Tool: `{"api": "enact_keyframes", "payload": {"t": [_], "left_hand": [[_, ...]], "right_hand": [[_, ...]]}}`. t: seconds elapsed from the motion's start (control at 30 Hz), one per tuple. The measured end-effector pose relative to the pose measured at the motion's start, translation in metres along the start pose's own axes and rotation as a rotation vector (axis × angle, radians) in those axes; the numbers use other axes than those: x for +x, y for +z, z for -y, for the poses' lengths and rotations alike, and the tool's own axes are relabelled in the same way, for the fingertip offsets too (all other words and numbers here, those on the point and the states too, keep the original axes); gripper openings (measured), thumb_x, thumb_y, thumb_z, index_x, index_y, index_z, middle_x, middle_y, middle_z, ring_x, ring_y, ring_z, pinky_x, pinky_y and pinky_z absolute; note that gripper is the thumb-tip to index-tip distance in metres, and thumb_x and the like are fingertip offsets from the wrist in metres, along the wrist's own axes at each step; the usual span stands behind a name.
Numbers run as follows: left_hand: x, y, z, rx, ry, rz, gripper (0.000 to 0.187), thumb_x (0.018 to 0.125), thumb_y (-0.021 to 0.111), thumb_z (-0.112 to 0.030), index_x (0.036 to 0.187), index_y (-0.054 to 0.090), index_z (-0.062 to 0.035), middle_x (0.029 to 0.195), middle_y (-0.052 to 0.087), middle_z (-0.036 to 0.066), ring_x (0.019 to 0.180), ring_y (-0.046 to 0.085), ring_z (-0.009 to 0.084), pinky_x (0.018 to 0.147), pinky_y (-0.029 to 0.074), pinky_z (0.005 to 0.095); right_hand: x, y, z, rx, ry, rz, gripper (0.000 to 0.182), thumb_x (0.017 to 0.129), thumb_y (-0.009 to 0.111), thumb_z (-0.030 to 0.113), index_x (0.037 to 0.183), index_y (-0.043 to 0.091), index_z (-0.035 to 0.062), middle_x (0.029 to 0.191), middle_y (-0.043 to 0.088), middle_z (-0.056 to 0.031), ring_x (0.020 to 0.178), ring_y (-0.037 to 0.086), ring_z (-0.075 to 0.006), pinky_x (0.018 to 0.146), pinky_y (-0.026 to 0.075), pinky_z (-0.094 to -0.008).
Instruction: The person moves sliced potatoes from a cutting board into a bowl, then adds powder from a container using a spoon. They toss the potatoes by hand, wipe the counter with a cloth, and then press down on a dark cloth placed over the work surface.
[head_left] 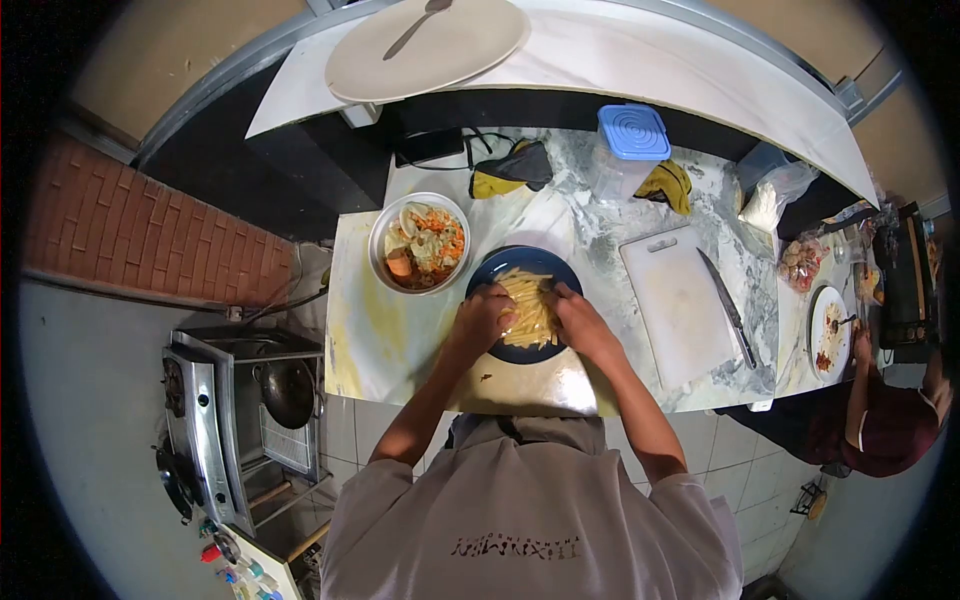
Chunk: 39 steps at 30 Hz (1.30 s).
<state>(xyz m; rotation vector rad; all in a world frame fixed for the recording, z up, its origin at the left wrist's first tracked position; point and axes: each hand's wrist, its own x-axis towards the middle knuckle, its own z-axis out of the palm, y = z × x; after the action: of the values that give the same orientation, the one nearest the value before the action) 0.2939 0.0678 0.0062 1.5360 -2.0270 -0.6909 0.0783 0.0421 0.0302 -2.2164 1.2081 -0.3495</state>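
A dark blue bowl [523, 353] near the counter's front edge holds pale yellow cut strips [530, 305], like potato sticks. My left hand [484, 315] is at the bowl's left side, its fingers curled in against the strips. On the right side, my right hand [578, 318] reaches over the rim with bent fingers touching the strips. Exactly what the fingertips of each hand hold is hidden. Left of the blue bowl stands a metal bowl [376, 262] of shredded orange and pale vegetables.
A white cutting board [680, 310] and a knife [728, 305] lie to the right. Behind are a blue-lidded container [634, 135] and yellow-grey cloths [512, 170]. A stove [195, 400] stands left; another person [895, 425] is at far right by a plate [829, 330].
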Motion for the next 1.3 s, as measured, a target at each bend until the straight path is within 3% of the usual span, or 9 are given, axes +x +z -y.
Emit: {"api": "enact_keyframes", "payload": {"t": [0.17, 0.23, 0.4, 0.63, 0.83, 1.0, 1.07, 1.13, 1.3], "left_hand": [[0.002, 0.002, 0.002, -0.077, 0.115, -0.022, 0.023, 0.074, 0.073, -0.016, 0.096, 0.07, -0.0092, 0.1, 0.064, 0.007, 0.1, 0.06, 0.0281, 0.087, 0.049, 0.0401], [0.003, -0.011, -0.017, -0.022, 0.153, -0.135, 0.028, 0.074, 0.073, -0.015, 0.101, 0.069, -0.009, 0.102, 0.064, 0.008, 0.099, 0.061, 0.0286, 0.087, 0.05, 0.0406], [0.002, -0.011, -0.006, 0.025, 0.048, -0.098, 0.031, 0.075, 0.073, -0.013, 0.105, 0.067, -0.0068, 0.105, 0.065, 0.012, 0.095, 0.064, 0.0296, 0.085, 0.051, 0.0415], [-0.002, -0.01, -0.002, -0.256, -0.023, -0.053, 0.031, 0.075, 0.072, -0.006, 0.105, 0.066, -0.0054, 0.093, 0.067, 0.015, 0.082, 0.067, 0.0307, 0.076, 0.053, 0.0379], [-0.004, -0.038, -0.017, -0.096, -0.224, -0.101, 0.031, 0.074, 0.072, -0.006, 0.105, 0.066, -0.0036, 0.098, 0.067, 0.017, 0.088, 0.065, 0.0347, 0.078, 0.052, 0.0428], [-0.01, -0.028, -0.006, 0.139, -0.191, 0.07, 0.033, 0.071, 0.074, -0.007, 0.103, 0.067, -0.0059, 0.099, 0.065, 0.015, 0.092, 0.063, 0.0343, 0.08, 0.05, 0.0441], [-0.014, -0.018, 0.007, 0.175, -0.153, 0.072, 0.035, 0.07, 0.075, -0.007, 0.103, 0.066, -0.0063, 0.1, 0.065, 0.014, 0.093, 0.062, 0.0341, 0.079, 0.049, 0.0444], [-0.021, -0.006, 0.022, 0.107, 0.072, -0.073, 0.037, 0.068, 0.075, -0.006, 0.104, 0.065, -0.0064, 0.101, 0.063, 0.014, 0.094, 0.061, 0.0336, 0.079, 0.049, 0.0445], [-0.012, -0.026, -0.001, 0.007, -0.067, -0.019, 0.037, 0.068, 0.074, -0.005, 0.104, 0.064, -0.0069, 0.1, 0.063, 0.013, 0.093, 0.061, 0.034, 0.08, 0.049, 0.0452]], "right_hand": [[0.004, -0.002, 0.002, 0.13, -0.025, -0.012, 0.043, 0.071, 0.063, -0.006, 0.113, 0.056, -0.0012, 0.121, 0.054, -0.0285, 0.11, 0.053, -0.0449, 0.091, 0.047, -0.0462], [0.002, -0.017, 0.009, 0.152, -0.038, -0.042, 0.043, 0.071, 0.063, -0.005, 0.114, 0.055, -0.0011, 0.122, 0.052, -0.0288, 0.11, 0.053, -0.045, 0.092, 0.046, -0.0463], [0.001, -0.01, 0.008, 0.067, 0.028, -0.047, 0.045, 0.072, 0.064, -0.003, 0.116, 0.054, -0.001, 0.128, 0.047, -0.0298, 0.111, 0.052, -0.045, 0.094, 0.045, -0.0459], [0.003, 0.001, 0.004, 0.129, -0.017, -0.084, 0.041, 0.072, 0.065, -0.004, 0.11, 0.054, 0.0002, 0.109, 0.051, -0.0248, 0.1, 0.054, -0.0451, 0.083, 0.047, -0.0458], [-0.002, -0.009, 0.015, 0.11, -0.078, -0.121, 0.041, 0.071, 0.067, -0.003, 0.111, 0.057, 0.0001, 0.108, 0.052, -0.0226, 0.104, 0.052, -0.0425, 0.086, 0.045, -0.0461], [0.001, 0.011, 0.023, 0.016, -0.142, -0.026, 0.042, 0.07, 0.066, -0.002, 0.112, 0.061, 0.0012, 0.125, 0.048, -0.0238, 0.11, 0.049, -0.0414, 0.098, 0.042, -0.0441], [0.006, 0.024, 0.01, -0.006, -0.176, -0.057, 0.039, 0.07, 0.068, 0.0, 0.109, 0.061, -0.0012, 0.11, 0.05, -0.0208, 0.103, 0.049, -0.0409, 0.092, 0.043, -0.0443], [0.007, 0.015, 0.008, 0.006, -0.174, -0.061, 0.039, 0.07, 0.068, -0.001, 0.108, 0.061, -0.0013, 0.109, 0.05, -0.0204, 0.101, 0.05, -0.0403, 0.091, 0.043, -0.0438], [0.011, 0.004, 0.014, 0.033, -0.118, -0.169, 0.04, 0.069, 0.068, -0.001, 0.108, 0.061, -0.0011, 0.108, 0.05, -0.0206, 0.1, 0.05, -0.04, 0.09, 0.044, -0.0436]]}}
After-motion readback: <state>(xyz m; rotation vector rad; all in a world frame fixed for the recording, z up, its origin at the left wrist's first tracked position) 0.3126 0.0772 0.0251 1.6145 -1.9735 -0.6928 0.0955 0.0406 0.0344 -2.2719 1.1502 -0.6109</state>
